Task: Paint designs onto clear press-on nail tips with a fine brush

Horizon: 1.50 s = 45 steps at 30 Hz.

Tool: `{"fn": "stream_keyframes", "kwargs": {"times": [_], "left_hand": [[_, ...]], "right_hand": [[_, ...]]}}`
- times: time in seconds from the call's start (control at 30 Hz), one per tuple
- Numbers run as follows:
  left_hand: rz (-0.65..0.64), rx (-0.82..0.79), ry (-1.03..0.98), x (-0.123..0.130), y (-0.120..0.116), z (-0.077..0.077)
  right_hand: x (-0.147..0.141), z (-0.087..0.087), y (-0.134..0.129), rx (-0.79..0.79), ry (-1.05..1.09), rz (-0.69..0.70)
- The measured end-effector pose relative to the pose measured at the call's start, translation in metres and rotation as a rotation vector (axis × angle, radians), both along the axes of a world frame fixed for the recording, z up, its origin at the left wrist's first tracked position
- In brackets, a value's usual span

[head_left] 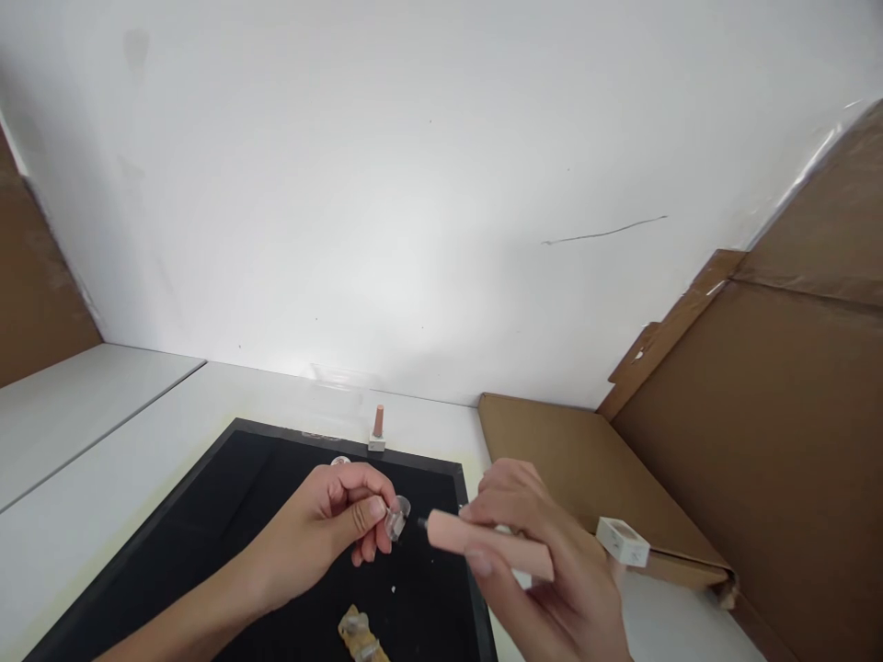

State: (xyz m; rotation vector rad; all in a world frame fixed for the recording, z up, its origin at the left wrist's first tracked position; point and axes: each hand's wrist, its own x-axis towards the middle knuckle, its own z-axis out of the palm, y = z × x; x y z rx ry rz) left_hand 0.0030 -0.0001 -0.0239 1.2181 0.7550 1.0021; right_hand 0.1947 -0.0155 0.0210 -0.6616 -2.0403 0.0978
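At the lower centre of the frame, a small clear piece [398,519] is pinched between the thumb and fingers of the left hand [338,517], above a black mat [231,501]. At the lower right, a pink tube [491,543] is gripped between the thumb and fingers of the right hand [548,542]. Its long axis is laid nearly level, tipped slightly down to the right; its dark tip [422,523] is aimed left at the clear piece, near but apart.
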Motion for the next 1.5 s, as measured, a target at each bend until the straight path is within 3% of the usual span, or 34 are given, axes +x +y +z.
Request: {"fn": "stream_keyframes", "kwargs": {"times": [0.1,0.3,0.5,0.67,0.87,1.07,1.27,1.5], "left_hand": [[-0.005,0.015,0.024,-0.001,0.0,0.0],[-0.027,0.034,0.062,-0.003,-0.003,0.004],[-0.012,0.036,0.08,-0.002,-0.002,0.004],[-0.001,0.045,0.105,-0.002,-0.003,0.003],[0.0,0.021,0.086,-0.001,-0.001,0.003],[-0.011,0.007,0.06,-0.002,0.0,0.0],[-0.033,-0.024,0.023,-0.002,0.0,-0.003],[-0.05,-0.031,0.009,-0.003,-0.001,-0.003]], "right_hand": [[-0.002,0.002,-0.001,-0.008,-0.072,0.053],[0.003,0.006,0.0,0.042,-0.031,-0.091],[0.001,0.008,-0.003,-0.026,-0.126,0.057],[0.002,0.002,0.0,0.008,-0.044,-0.113],[-0.003,0.002,-0.002,-0.004,-0.092,0.055],[0.0,-0.004,0.005,0.001,0.002,-0.071],[-0.001,-0.004,0.001,-0.009,-0.014,0.052],[-0.001,-0.007,0.003,-0.023,0.062,-0.105]]}}
